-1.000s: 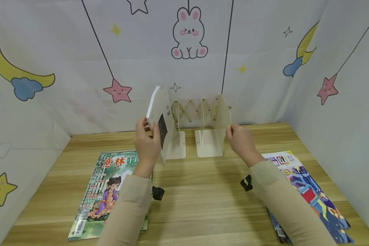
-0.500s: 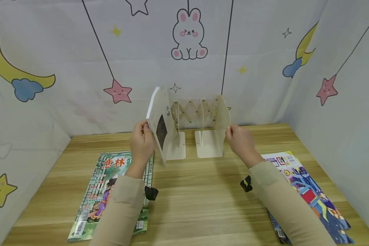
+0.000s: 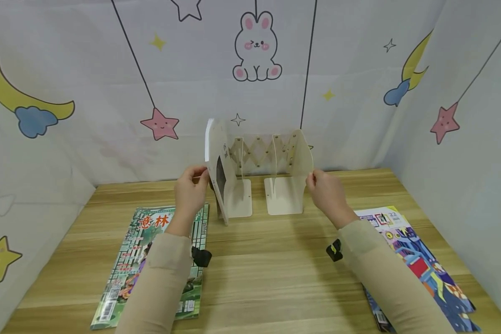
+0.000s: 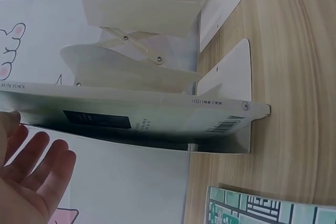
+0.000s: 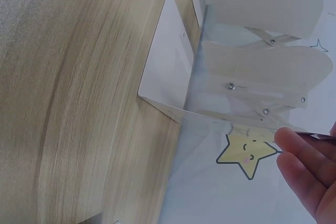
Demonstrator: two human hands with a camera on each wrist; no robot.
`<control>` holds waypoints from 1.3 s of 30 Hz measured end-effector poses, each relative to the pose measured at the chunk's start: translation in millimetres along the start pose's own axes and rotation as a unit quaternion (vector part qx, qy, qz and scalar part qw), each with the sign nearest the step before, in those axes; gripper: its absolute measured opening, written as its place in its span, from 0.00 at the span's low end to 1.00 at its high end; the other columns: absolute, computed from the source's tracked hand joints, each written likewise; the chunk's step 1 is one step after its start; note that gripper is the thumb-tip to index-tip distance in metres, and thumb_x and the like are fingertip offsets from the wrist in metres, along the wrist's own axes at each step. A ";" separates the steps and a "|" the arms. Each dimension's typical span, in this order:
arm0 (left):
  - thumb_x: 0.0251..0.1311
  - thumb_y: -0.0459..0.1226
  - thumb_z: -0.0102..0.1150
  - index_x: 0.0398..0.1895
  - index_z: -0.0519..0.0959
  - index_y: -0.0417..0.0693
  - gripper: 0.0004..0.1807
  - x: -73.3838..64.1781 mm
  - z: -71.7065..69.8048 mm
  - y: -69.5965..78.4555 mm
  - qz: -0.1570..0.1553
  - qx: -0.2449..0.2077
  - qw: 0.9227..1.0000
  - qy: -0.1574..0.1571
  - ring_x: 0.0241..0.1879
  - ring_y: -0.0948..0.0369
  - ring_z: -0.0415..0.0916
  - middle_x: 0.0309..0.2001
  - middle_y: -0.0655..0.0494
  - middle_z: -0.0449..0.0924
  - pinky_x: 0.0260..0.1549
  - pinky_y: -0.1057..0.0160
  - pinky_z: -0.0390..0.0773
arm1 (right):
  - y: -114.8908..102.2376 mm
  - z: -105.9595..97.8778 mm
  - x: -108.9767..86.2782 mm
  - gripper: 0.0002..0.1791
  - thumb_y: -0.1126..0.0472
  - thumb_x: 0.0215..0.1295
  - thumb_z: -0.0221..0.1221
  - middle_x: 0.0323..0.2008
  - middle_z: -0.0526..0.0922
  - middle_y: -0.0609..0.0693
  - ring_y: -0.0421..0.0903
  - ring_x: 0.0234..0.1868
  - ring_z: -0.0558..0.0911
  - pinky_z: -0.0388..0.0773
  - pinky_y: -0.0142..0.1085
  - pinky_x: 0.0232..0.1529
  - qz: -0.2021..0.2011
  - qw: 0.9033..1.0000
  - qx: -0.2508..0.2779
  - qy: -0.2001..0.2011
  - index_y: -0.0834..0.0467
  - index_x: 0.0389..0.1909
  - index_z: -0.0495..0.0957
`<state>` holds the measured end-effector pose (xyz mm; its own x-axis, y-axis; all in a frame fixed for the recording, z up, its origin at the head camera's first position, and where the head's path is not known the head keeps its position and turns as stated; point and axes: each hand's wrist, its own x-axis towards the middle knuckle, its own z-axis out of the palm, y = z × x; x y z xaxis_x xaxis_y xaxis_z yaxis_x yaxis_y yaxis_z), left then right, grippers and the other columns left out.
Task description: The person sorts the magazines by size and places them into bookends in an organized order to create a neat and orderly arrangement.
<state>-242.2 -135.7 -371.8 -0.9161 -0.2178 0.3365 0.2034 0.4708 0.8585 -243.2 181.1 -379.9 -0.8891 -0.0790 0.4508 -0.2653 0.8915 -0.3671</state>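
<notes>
A cream metal expanding bookend (image 3: 285, 197) stands at the back of the table, its end panels joined by a folding lattice. Upright at its left end is a thin white book (image 3: 220, 174) with a dark square on its cover. My left hand (image 3: 189, 190) is at the book's near edge; in the left wrist view, its thumb and forefinger pinch the left end panel's edge beside the book's barcoded back cover (image 4: 173, 114), other fingers loosely bent. My right hand (image 3: 327, 190) pinches the front edge of the right end panel, fingertips (image 5: 286, 136) on the thin sheet.
A green magazine (image 3: 121, 278) lies flat at the left, partly under my left forearm. At the right lie several overlapping colourful magazines (image 3: 426, 260), partly hidden by my right sleeve. A printed cloth (image 3: 359, 55) hangs right behind the wood-grain table (image 3: 267, 287).
My left hand has slipped left and off the book's cover to its near edge. The book has turned more upright and shifted slightly right. My right hand stays on the panel.
</notes>
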 end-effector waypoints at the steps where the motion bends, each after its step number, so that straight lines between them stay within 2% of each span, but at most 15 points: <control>1: 0.67 0.37 0.52 0.48 0.77 0.38 0.12 0.3 -0.6 0.5 -0.003 0.001 1.000 -0.003 0.44 0.52 0.78 0.47 0.44 0.80 0.37 0.67 0.77 | -0.1 0.0 0.1 0.18 0.62 0.69 0.46 0.13 0.71 0.53 0.43 0.13 0.65 0.60 0.31 0.15 0.000 1.000 0.001 -0.001 0.63 0.19 0.71; 4: 0.67 0.37 0.52 0.48 0.77 0.38 0.13 2.0 -1.6 0.6 -0.015 -0.017 1.000 -0.015 0.42 0.55 0.77 0.46 0.43 0.80 0.35 0.70 0.79 | 0.2 0.2 0.2 0.18 0.62 0.70 0.46 0.13 0.71 0.53 0.43 0.13 0.64 0.60 0.31 0.14 -0.002 1.000 0.002 0.000 0.63 0.19 0.71; 10: 0.68 0.37 0.51 0.51 0.77 0.36 0.15 4.6 -3.3 -1.5 -0.050 -0.079 0.995 -0.040 0.41 0.57 0.78 0.46 0.41 0.79 0.40 0.59 0.84 | 0.7 -0.1 -0.5 0.18 0.62 0.70 0.46 0.13 0.69 0.52 0.44 0.13 0.63 0.60 0.31 0.15 -0.007 1.000 0.011 0.007 0.63 0.19 0.71; 13: 0.68 0.38 0.50 0.52 0.76 0.36 0.16 5.7 -5.5 -2.4 -0.074 -0.097 0.991 -0.056 0.42 0.57 0.79 0.47 0.41 0.78 0.40 0.61 0.84 | 1.2 0.0 -0.8 0.18 0.62 0.70 0.46 0.14 0.71 0.53 0.44 0.13 0.65 0.62 0.32 0.16 -0.007 1.000 0.015 0.006 0.65 0.22 0.73; 19: 0.68 0.39 0.50 0.52 0.78 0.37 0.17 5.8 -9.2 1.6 -0.099 -0.105 0.987 -0.070 0.44 0.57 0.80 0.49 0.41 0.79 0.40 0.62 0.84 | 1.8 -4.2 -1.1 0.19 0.59 0.73 0.45 0.18 0.76 0.55 0.45 0.15 0.68 0.65 0.34 0.18 0.002 1.000 0.020 -0.021 0.64 0.25 0.75; 24: 0.68 0.39 0.51 0.52 0.78 0.39 0.16 5.9 -11.0 3.5 -0.108 -0.111 0.985 -0.080 0.44 0.58 0.80 0.49 0.44 0.79 0.39 0.62 0.84 | 3.9 -9.0 -3.0 0.19 0.57 0.74 0.45 0.15 0.72 0.52 0.44 0.15 0.66 0.62 0.34 0.18 0.001 0.999 0.033 -0.041 0.61 0.24 0.74; 26: 0.68 0.39 0.51 0.52 0.78 0.39 0.16 6.0 -11.3 3.9 -0.109 -0.114 0.984 -0.083 0.44 0.59 0.80 0.50 0.44 0.79 0.38 0.63 0.84 | 5.7 -9.5 -4.2 0.18 0.57 0.73 0.46 0.15 0.71 0.52 0.44 0.15 0.65 0.62 0.34 0.17 -0.004 0.998 0.038 -0.042 0.63 0.27 0.76; 29: 0.68 0.39 0.51 0.52 0.78 0.38 0.16 6.3 -11.6 4.7 -0.111 -0.114 0.984 -0.086 0.42 0.61 0.80 0.50 0.43 0.78 0.38 0.64 0.84 | 8.8 -9.4 -6.5 0.16 0.57 0.72 0.48 0.21 0.79 0.55 0.46 0.18 0.73 0.69 0.37 0.19 -0.011 0.998 0.041 -0.037 0.65 0.36 0.79; 32: 0.68 0.38 0.51 0.53 0.78 0.37 0.17 6.7 -11.8 5.2 -0.112 -0.113 0.983 -0.088 0.42 0.61 0.80 0.51 0.42 0.78 0.38 0.63 0.84 | 11.6 -9.7 -9.5 0.18 0.57 0.72 0.48 0.33 0.85 0.60 0.51 0.27 0.81 0.78 0.43 0.28 -0.016 0.999 0.036 -0.037 0.66 0.46 0.79; 34: 0.68 0.38 0.50 0.53 0.77 0.37 0.17 6.7 -12.2 5.4 -0.113 -0.111 0.983 -0.091 0.43 0.61 0.80 0.51 0.42 0.78 0.39 0.62 0.84 | 13.1 -10.7 -12.4 0.20 0.55 0.72 0.48 0.40 0.85 0.62 0.53 0.31 0.83 0.81 0.46 0.33 -0.016 0.998 0.028 -0.047 0.67 0.50 0.78; 39: 0.69 0.38 0.49 0.54 0.77 0.38 0.17 6.7 -13.2 5.6 -0.119 -0.111 0.982 -0.101 0.45 0.59 0.80 0.52 0.41 0.78 0.40 0.62 0.84 | 17.6 -14.6 -20.1 0.24 0.52 0.72 0.47 0.46 0.83 0.63 0.56 0.39 0.84 0.81 0.50 0.42 0.005 0.996 0.022 -0.085 0.67 0.54 0.75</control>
<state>-242.7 -145.8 -359.7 -0.9921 -0.1137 0.0527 0.0260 0.2244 0.9741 -224.5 204.8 -383.5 -0.9411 -0.1483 0.3037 -0.2691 0.8727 -0.4074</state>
